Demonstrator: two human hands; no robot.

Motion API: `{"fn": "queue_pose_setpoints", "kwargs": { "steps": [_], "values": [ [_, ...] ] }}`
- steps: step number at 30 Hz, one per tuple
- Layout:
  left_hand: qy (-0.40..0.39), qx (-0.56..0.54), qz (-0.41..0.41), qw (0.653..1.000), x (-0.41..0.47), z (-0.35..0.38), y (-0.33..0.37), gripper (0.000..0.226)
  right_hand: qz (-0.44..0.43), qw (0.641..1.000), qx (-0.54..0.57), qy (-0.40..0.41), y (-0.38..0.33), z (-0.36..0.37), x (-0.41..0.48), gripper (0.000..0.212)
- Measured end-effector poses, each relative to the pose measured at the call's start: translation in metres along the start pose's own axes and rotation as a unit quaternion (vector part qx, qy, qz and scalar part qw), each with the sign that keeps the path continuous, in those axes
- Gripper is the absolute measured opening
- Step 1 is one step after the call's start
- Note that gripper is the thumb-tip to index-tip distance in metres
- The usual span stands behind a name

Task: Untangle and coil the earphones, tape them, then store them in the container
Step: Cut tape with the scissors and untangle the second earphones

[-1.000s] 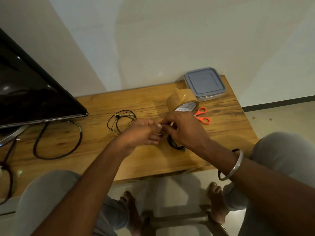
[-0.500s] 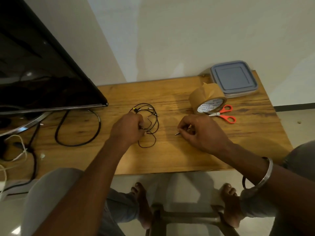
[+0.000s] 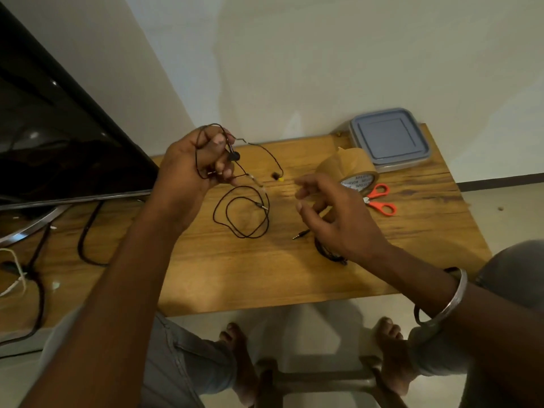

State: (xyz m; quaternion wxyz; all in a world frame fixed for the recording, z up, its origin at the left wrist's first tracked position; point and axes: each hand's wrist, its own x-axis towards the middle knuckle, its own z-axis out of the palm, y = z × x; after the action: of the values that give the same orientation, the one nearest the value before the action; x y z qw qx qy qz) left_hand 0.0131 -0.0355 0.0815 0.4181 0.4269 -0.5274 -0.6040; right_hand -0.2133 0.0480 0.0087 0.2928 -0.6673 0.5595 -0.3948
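My left hand point(image 3: 194, 166) is raised above the wooden table point(image 3: 294, 269) and grips a tangled black earphone set point(image 3: 241, 213); its cable hangs in loops down to the tabletop, with a yellow-tipped earbud point(image 3: 278, 177) dangling to the right. My right hand point(image 3: 332, 219) hovers with fingers spread and holds nothing. Under that hand lies a second, coiled black earphone point(image 3: 326, 251) with its jack plug point(image 3: 300, 234) sticking out to the left. A roll of brown tape point(image 3: 344, 169) stands behind my right hand. The grey lidded container point(image 3: 388, 139) sits closed at the back right corner.
Orange-handled scissors point(image 3: 379, 198) lie right of the tape roll. A dark TV screen point(image 3: 50, 136) on a metal stand fills the left side, with a thick black cable point(image 3: 88, 234) looping on the table beneath it. My knees and bare feet show below the table's front edge.
My left hand has lifted the tangled earphones off the table. My right hand has let go of the coiled earphone, left it on the table and opened above it.
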Motion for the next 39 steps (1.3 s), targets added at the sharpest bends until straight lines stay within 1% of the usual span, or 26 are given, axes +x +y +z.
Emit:
{"fn": "queue_pose_setpoints", "kwargs": {
  "steps": [2,4,5,6,8,10,12,13,14,15,16,17,18,20,22,23,25,27,28,30,31,32,33,35,37,39],
  "values": [
    [-0.035,-0.114,-0.010,0.993,0.002,0.002,0.003,0.022,0.009,0.999,0.038,-0.006,-0.011,0.003,0.009,0.052],
    [-0.062,-0.216,-0.027,0.974,0.003,0.006,0.004,0.019,0.042,0.995,0.072,-0.053,-0.018,0.015,0.020,0.059],
    [-0.074,-0.253,-0.035,0.964,0.003,0.007,0.003,0.017,0.060,0.991,0.087,-0.082,-0.018,0.023,0.025,0.052],
    [-0.079,-0.280,-0.040,0.956,0.004,0.008,0.002,0.015,0.074,0.986,0.106,-0.107,-0.018,0.030,0.027,0.038],
    [-0.054,-0.309,-0.045,0.948,0.006,0.005,0.000,0.014,0.097,0.970,0.173,-0.142,-0.015,0.036,0.028,0.018],
    [0.018,-0.312,-0.057,0.948,0.011,-0.001,-0.004,0.015,0.135,0.946,0.250,-0.156,-0.014,0.030,0.026,0.019],
    [0.105,-0.260,-0.112,0.953,0.016,-0.004,-0.010,0.015,0.163,0.919,0.329,-0.144,-0.018,0.017,0.032,0.024],
    [0.144,-0.192,-0.153,0.959,0.018,-0.004,-0.015,0.016,0.168,0.905,0.366,-0.136,-0.021,0.011,0.037,0.026],
    [0.172,-0.091,-0.191,0.962,0.018,-0.003,-0.020,0.016,0.167,0.891,0.402,-0.130,-0.025,0.006,0.042,0.028],
    [0.178,0.022,-0.211,0.961,0.017,-0.001,-0.024,0.016,0.165,0.876,0.435,-0.126,-0.029,0.002,0.046,0.028],
    [0.162,0.117,-0.213,0.956,0.015,0.002,-0.027,0.018,0.163,0.860,0.468,-0.122,-0.033,-0.002,0.049,0.027],
    [0.132,0.171,-0.207,0.954,0.014,0.005,-0.027,0.023,0.160,0.842,0.501,-0.117,-0.036,-0.005,0.052,0.024],
    [0.086,0.186,-0.205,0.957,0.012,0.009,-0.025,0.032,0.157,0.824,0.534,-0.110,-0.038,-0.008,0.054,0.021],
    [-0.047,0.168,-0.225,0.959,0.005,0.019,-0.015,0.054,0.156,0.790,0.586,-0.089,-0.041,-0.015,0.060,0.017],
    [-0.172,0.189,-0.216,0.942,-0.006,0.025,-0.006,0.071,0.157,0.771,0.613,-0.065,-0.041,-0.021,0.066,0.018],
    [-0.206,0.194,-0.196,0.939,-0.009,0.025,-0.004,0.074,0.157,0.767,0.620,-0.052,-0.040,-0.024,0.068,0.018],
    [-0.211,0.142,-0.161,0.954,-0.009,0.018,-0.005,0.066,0.158,0.762,0.627,-0.031,-0.034,-0.028,0.072,0.017],
    [-0.183,0.025,-0.142,0.973,-0.003,0.011,-0.007,0.049,0.171,0.771,0.613,-0.030,-0.027,-0.028,0.072,0.020],
    [-0.172,-0.052,-0.133,0.975,-0.001,0.011,-0.006,0.044,0.182,0.790,0.584,-0.042,-0.026,-0.025,0.069,0.024],
    [-0.159,-0.215,-0.108,0.958,0.003,0.018,-0.003,0.041,0.186,0.864,0.459,-0.087,-0.026,-0.013,0.061,0.032],
    [-0.152,-0.280,-0.093,0.943,0.004,0.023,-0.003,0.041,0.158,0.902,0.383,-0.119,-0.028,-0.005,0.055,0.033],
    [-0.146,-0.331,-0.077,0.929,0.004,0.027,-0.004,0.041,0.109,0.928,0.318,-0.158,-0.031,0.003,0.049,0.031],
    [-0.137,-0.364,-0.065,0.919,0.005,0.028,-0.004,0.041,0.060,0.941,0.264,-0.201,-0.032,0.012,0.042,0.027],
    [-0.104,-0.396,-0.042,0.911,0.009,0.023,-0.007,0.041,-0.004,0.952,0.156,-0.264,-0.032,0.025,0.031,0.024],
    [-0.043,-0.423,-0.019,0.905,0.014,0.006,-0.007,0.043,-0.061,0.956,0.053,-0.281,-0.026,0.026,0.027,0.022],
    [0.033,-0.428,0.010,0.903,0.019,-0.014,-0.006,0.042,-0.080,0.957,0.022,-0.278,-0.022,0.021,0.026,0.023]
  ]
}}
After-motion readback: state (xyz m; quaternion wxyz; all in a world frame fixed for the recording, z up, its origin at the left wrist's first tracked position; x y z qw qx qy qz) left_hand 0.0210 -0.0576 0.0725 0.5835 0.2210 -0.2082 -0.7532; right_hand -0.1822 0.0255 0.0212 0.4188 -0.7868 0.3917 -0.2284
